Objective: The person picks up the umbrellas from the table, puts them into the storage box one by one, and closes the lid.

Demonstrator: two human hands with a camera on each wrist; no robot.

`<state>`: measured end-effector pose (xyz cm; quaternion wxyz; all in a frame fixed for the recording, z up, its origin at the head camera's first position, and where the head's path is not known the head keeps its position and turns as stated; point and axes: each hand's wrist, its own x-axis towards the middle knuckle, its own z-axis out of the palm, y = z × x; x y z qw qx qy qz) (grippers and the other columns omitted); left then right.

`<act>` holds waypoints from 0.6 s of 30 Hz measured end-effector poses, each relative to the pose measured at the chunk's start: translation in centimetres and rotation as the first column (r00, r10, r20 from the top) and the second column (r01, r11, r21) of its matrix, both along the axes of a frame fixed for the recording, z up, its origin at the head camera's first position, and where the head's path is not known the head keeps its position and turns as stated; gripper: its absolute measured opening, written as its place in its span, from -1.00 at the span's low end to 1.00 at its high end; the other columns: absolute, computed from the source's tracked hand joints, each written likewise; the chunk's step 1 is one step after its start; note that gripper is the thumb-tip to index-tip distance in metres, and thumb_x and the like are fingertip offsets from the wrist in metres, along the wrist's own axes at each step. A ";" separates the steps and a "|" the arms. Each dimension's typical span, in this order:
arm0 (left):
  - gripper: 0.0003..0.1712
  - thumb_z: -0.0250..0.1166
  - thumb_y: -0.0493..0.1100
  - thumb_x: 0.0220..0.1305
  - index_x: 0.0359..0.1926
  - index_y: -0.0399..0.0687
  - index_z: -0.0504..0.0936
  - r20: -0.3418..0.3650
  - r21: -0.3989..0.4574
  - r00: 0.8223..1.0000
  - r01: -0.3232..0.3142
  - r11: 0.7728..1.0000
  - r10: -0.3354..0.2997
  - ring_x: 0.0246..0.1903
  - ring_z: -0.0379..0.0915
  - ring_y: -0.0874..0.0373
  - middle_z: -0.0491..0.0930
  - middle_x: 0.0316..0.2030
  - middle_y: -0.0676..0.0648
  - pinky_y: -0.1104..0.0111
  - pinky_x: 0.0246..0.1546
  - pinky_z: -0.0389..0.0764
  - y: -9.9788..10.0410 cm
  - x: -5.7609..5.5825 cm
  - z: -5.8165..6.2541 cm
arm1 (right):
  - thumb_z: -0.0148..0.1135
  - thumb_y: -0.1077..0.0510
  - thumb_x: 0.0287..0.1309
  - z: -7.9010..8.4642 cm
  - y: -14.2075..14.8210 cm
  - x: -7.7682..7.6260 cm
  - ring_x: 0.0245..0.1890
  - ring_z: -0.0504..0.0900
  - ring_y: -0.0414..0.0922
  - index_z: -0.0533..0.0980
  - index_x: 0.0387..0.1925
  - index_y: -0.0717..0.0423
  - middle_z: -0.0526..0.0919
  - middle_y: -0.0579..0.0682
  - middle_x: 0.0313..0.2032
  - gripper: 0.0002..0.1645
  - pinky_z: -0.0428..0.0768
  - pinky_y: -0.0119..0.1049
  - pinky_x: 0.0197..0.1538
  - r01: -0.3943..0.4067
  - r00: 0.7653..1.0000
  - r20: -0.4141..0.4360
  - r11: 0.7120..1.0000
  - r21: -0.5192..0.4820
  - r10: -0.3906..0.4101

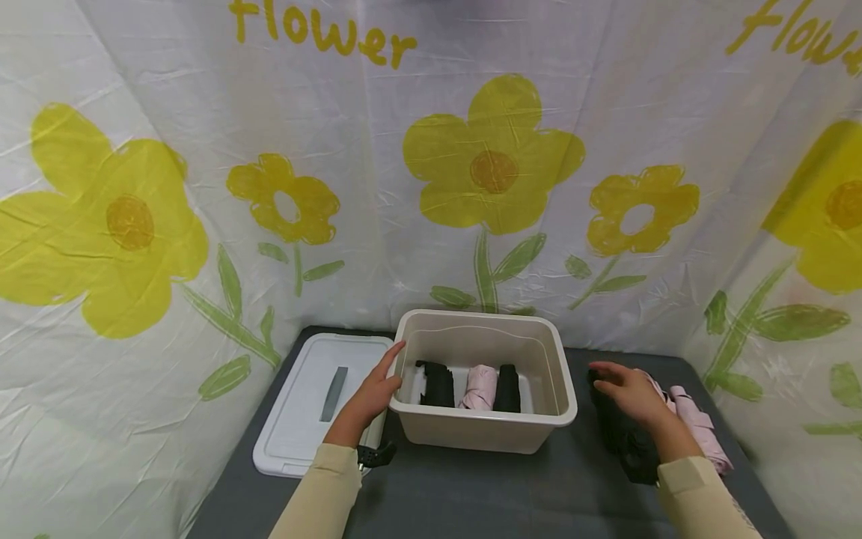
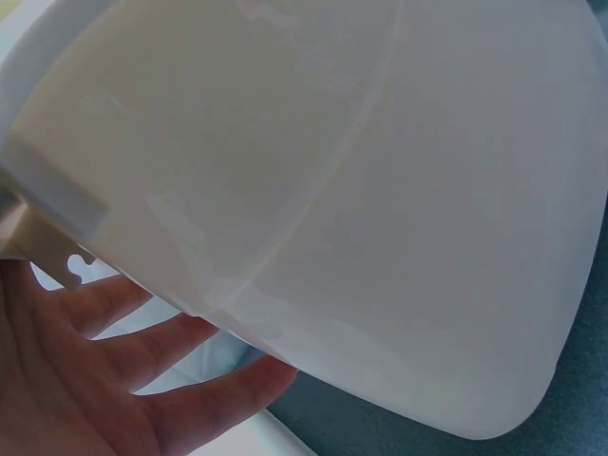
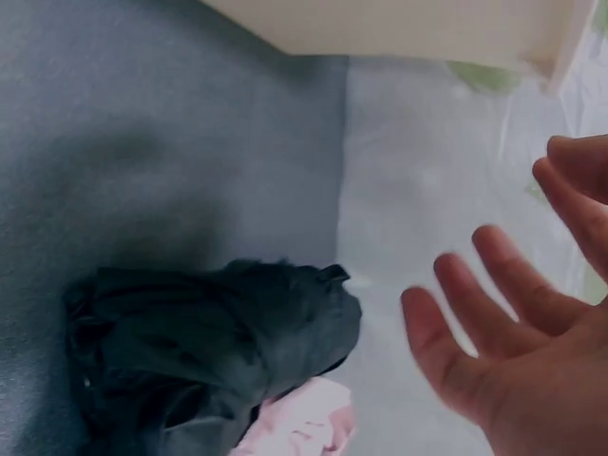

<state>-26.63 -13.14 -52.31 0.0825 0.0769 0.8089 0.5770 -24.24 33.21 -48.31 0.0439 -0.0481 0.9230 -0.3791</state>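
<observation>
A beige plastic bin (image 1: pixel 471 434) stands on the dark table. Inside lie a black rolled cloth (image 1: pixel 439 385), a pink rolled cloth (image 1: pixel 480 388) and another black roll (image 1: pixel 508 389). My left hand (image 1: pixel 369 397) touches the bin's left side with extended fingers (image 2: pixel 228 394). My right hand (image 1: pixel 633 393) hovers, holding nothing, over dark rolled cloth (image 3: pixel 209 342) to the right of the bin. Pink rolled cloth (image 1: pixel 700 427) lies beside the dark cloth, partly hidden behind the hand and wrist in the head view.
A white lid (image 1: pixel 296 419) with a grey handle (image 1: pixel 334 394) lies left of the bin, partly behind the left forearm. Behind the table (image 1: pixel 471 494) hangs a white sheet (image 1: pixel 377 262) printed with yellow flowers, which also closes off both sides.
</observation>
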 end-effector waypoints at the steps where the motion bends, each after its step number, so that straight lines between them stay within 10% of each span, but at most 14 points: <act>1: -0.14 -0.08 -0.34 0.20 0.52 0.25 0.02 0.000 0.000 1.000 0.000 1.000 0.000 0.42 0.00 -0.17 -0.03 0.51 -0.17 -0.19 0.22 0.22 0.0 0.0 0.0 | 0.09 0.11 0.33 -0.3 0.1 0.0 0.16 0.48 0.30 0.36 0.29 0.26 0.46 0.39 0.21 -0.44 0.49 0.15 0.09 0.004 1.000 0.010 1.000 0.004 -0.004; 18: -0.15 -0.09 -0.32 0.21 0.51 0.30 0.03 0.008 0.001 1.000 -0.015 1.000 0.015 0.41 0.01 -0.14 -0.03 0.51 -0.13 -0.20 0.24 0.19 0.1 0.0 0.1 | 0.15 0.21 0.18 -3.3 1.3 0.1 0.08 0.47 0.40 0.43 0.16 0.35 0.45 0.52 0.12 -0.49 0.41 0.24 0.06 0.027 0.999 0.017 0.983 0.180 -0.031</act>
